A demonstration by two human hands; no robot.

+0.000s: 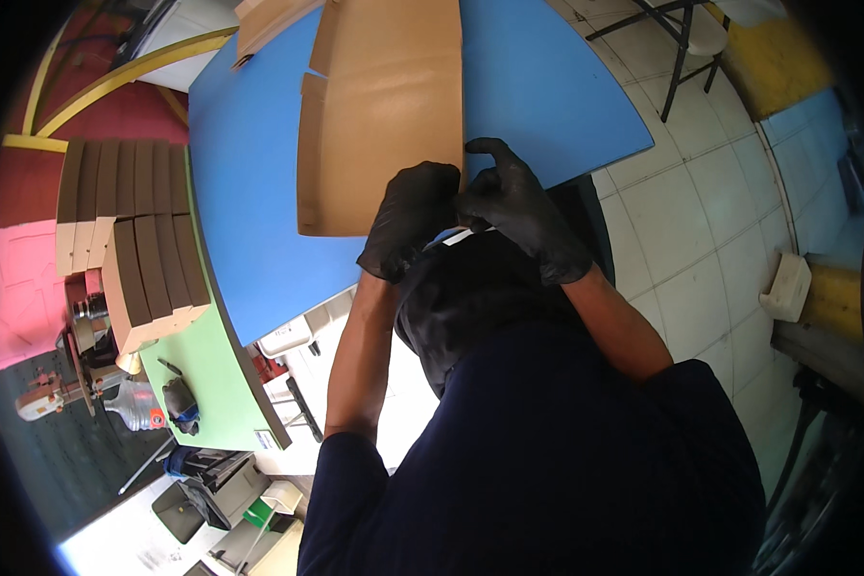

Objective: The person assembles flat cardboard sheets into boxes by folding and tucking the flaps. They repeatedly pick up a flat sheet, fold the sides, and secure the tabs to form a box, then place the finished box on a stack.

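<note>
A brown cardboard box [389, 134] lies opened out on the blue table, its left side wall and near edge turned up. At its near right corner, my left hand [413, 216] in a black glove is closed over the cardboard. My right hand [523, 206], also black-gloved, meets it at that same corner. Its index finger is bent outward off the right edge, while the thumb and lower fingers pinch the corner. The fingertips and the folded bit of cardboard between the hands are mostly hidden.
The blue table [250, 192] spreads around the box. On the left, a green table [226, 379] carries stacked brown boxes [149, 269] and a small dark object [180, 403]. Another cardboard piece [269, 27] lies at the far left edge. A folding chair [682, 48] stands far right.
</note>
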